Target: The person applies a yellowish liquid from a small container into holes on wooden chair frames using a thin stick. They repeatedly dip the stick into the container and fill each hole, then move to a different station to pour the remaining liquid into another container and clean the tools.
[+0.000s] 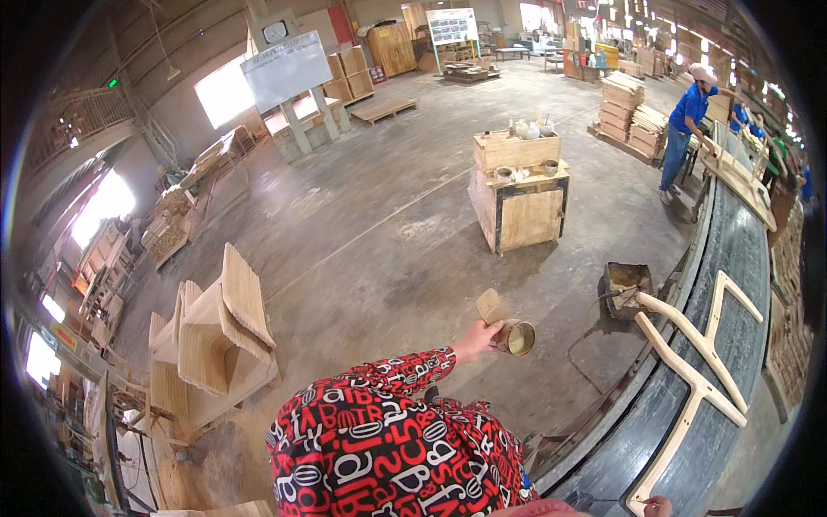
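Observation:
My left hand is stretched out ahead of my body, its fingers closed around an open metal can with pale contents. A small flat wooden piece stands up beside the can at the same hand. At the lower edge my right hand is only partly in view, fingers curled, beside the near end of a pale wooden chair frame. What it grips is hidden. That frame lies on a dark conveyor belt. A second pale wooden frame lies farther along the belt.
A dark square container stands against the conveyor's left side. Ahead is a wooden cabinet with cups and bottles. Stacked bent wooden parts stand at left. A worker in blue stands by the belt's far end, near stacked wood.

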Demonstrator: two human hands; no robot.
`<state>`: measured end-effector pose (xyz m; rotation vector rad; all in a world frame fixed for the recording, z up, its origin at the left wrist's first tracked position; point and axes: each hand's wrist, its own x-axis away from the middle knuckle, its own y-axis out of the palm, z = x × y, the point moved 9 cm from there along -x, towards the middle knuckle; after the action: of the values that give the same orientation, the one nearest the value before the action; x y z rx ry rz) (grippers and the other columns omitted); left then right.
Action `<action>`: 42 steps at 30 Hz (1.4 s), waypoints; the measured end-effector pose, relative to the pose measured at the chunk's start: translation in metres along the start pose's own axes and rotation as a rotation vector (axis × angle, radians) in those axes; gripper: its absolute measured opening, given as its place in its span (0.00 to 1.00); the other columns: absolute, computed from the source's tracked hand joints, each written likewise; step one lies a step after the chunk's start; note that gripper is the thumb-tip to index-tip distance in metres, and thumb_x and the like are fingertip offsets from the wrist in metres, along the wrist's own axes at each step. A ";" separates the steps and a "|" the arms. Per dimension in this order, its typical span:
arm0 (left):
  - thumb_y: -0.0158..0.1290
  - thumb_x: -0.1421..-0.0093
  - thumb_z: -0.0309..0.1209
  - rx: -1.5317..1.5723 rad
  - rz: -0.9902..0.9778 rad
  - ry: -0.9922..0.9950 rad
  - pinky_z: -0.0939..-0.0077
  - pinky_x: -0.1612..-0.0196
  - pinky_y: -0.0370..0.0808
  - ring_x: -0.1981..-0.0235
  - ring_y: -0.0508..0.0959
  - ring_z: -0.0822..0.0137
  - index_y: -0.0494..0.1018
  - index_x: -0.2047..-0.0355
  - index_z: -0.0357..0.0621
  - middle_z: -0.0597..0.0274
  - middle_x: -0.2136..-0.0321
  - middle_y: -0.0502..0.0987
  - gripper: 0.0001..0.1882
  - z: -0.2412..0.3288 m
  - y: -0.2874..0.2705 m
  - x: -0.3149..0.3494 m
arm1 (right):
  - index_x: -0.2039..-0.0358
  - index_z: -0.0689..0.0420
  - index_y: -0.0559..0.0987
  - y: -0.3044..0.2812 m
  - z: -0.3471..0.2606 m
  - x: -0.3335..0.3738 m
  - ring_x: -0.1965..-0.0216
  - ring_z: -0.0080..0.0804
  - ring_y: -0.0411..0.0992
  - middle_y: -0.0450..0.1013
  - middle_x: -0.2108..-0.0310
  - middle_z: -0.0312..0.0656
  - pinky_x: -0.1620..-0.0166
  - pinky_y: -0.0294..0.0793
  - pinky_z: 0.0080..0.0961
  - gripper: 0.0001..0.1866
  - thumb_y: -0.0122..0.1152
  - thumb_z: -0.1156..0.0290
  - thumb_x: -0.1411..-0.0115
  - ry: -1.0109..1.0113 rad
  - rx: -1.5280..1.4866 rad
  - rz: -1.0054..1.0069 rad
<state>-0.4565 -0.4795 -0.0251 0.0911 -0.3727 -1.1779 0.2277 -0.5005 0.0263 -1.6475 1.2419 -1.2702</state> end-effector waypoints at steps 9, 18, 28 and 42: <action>0.44 0.38 0.39 0.074 -0.217 -0.004 0.67 0.68 0.79 0.67 0.77 0.65 0.66 0.57 0.40 0.59 0.64 0.74 0.16 0.001 0.048 0.000 | 0.76 0.65 0.69 -0.042 -0.045 0.086 0.74 0.45 0.65 0.64 0.76 0.48 0.69 0.65 0.37 0.07 0.52 0.75 0.45 0.024 -0.051 0.892; 0.43 0.38 0.44 0.003 -0.689 -0.204 0.72 0.75 0.76 0.74 0.77 0.71 0.67 0.61 0.43 0.63 0.70 0.75 0.17 -0.030 0.149 0.053 | 0.67 0.64 0.71 0.078 -0.160 0.279 0.61 0.48 0.65 0.67 0.66 0.50 0.59 0.65 0.36 0.09 0.43 0.72 0.39 0.449 -0.214 1.042; 0.44 0.38 0.44 -0.280 -1.003 -0.658 0.62 0.72 0.78 0.71 0.78 0.66 0.67 0.59 0.42 0.62 0.67 0.76 0.18 -0.148 0.103 0.121 | 0.73 0.64 0.68 0.264 -0.289 0.473 0.69 0.49 0.64 0.64 0.75 0.50 0.65 0.62 0.39 0.09 0.48 0.71 0.43 1.102 -0.230 0.909; 0.46 0.38 0.40 -0.433 -1.342 -0.640 0.73 0.80 0.74 0.72 0.77 0.66 0.68 0.61 0.41 0.60 0.68 0.74 0.14 -0.111 0.139 0.212 | 0.72 0.58 0.76 0.126 -0.382 0.763 0.60 0.46 0.66 0.72 0.70 0.47 0.57 0.68 0.40 0.09 0.52 0.65 0.47 1.719 0.413 0.953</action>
<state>-0.2264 -0.6331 -0.0423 -0.5084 -0.6309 -2.6049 -0.1291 -1.2582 0.2332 0.7648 1.9578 -1.9132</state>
